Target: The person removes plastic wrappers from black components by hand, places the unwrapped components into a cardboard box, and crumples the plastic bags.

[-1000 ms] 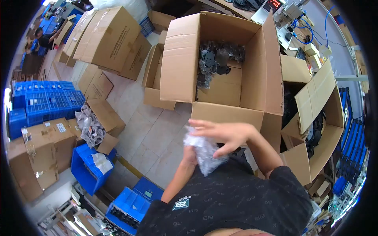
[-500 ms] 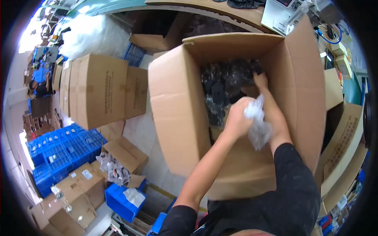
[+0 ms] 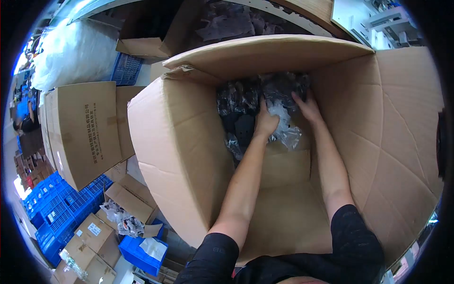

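Observation:
Both my arms reach deep into a large open cardboard box. Plastic-wrapped black pieces lie against its far left corner. My left hand is closed around the crumpled mouth of a clear plastic bag, with its thumb pointing up. At the far wall sits a bag of dark pieces, whose exact kind I cannot make out. My right hand grips that bag's right side, thumb in front and the other fingers mostly hidden.
Sealed cartons stand on the left, near blue plastic crates. A blue bin and an opened carton are at lower left. Behind the box, a wooden bench runs above a dark shelf. Far left, another person is visible.
My left hand has gone deeper into the box with the clear plastic, next to the bagged dark pieces. My view has moved closer over the box. The right hand stays at the bag's right side.

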Tool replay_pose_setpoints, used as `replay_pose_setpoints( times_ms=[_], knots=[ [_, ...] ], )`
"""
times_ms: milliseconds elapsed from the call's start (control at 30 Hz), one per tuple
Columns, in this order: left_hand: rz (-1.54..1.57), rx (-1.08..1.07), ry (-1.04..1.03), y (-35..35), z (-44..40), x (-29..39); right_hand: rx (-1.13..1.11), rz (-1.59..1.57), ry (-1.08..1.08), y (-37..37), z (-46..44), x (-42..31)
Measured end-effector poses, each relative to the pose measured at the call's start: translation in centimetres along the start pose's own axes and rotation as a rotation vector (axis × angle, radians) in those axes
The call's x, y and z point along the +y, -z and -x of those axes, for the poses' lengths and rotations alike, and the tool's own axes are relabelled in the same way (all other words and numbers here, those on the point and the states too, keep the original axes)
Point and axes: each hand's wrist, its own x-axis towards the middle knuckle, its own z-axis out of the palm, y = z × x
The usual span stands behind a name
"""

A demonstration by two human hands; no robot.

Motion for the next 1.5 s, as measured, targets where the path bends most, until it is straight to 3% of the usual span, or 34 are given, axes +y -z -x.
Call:
replay_pose_setpoints(
  times_ms=[67,133,267,367,467,500,700,800,900,1300,1400,1433,1500],
  knots=[
    [0.010,0.010,0.023,-0.1,-0.7,-0.5,-0.041,-0.320,-0.081,-1.3,-2.5,4.4],
    [-0.011,0.097,-0.016,-0.9,-0.9,-0.4,-0.033,-0.289,-0.058,-1.8,-3.4,3.9],
    [-0.109,0.045,0.062,-0.2,-1.2,0.8,-0.100,-0.085,-0.108,0.4,-3.4,-1.4],
    [-0.143,-0.010,-0.011,-0.1,-1.4,-0.3,0.007,-0.317,-0.056,-0.9,-4.0,0.8],
    [-0.079,0.150,-0.145,-0.6,-1.1,-1.4,0.017,-0.295,-0.052,-1.9,-3.9,4.5],
    [0.006,0.136,-0.145,-0.5,-0.6,-1.4,-0.061,-0.502,-0.097,-0.9,-2.2,1.6],
    [0.285,0.285,-0.259,-2.5,-1.1,-2.3,-0.290,-0.921,-0.132,-1.8,-2.9,4.0],
    [0.328,0.317,-0.281,-2.4,0.4,-0.6,-0.319,-1.099,-0.247,-1.6,-2.0,4.0],
    [0.298,0.331,-0.358,-1.3,1.8,1.7,-0.265,-1.214,-0.211,-1.1,0.1,2.9],
    [0.087,0.418,-0.871,5.6,17.0,12.7,-0.227,-1.530,0.176,3.6,6.5,-2.8],
    [0.066,0.438,-1.017,8.0,23.3,15.8,-0.060,-1.629,0.315,7.1,12.8,-10.6],
    [0.045,0.464,-1.109,9.0,25.9,17.0,0.074,-1.353,0.485,7.4,13.3,-11.7],
    [0.042,0.486,-1.247,10.1,30.4,18.4,0.036,-1.466,0.544,10.8,17.4,-15.3]
  ],
)
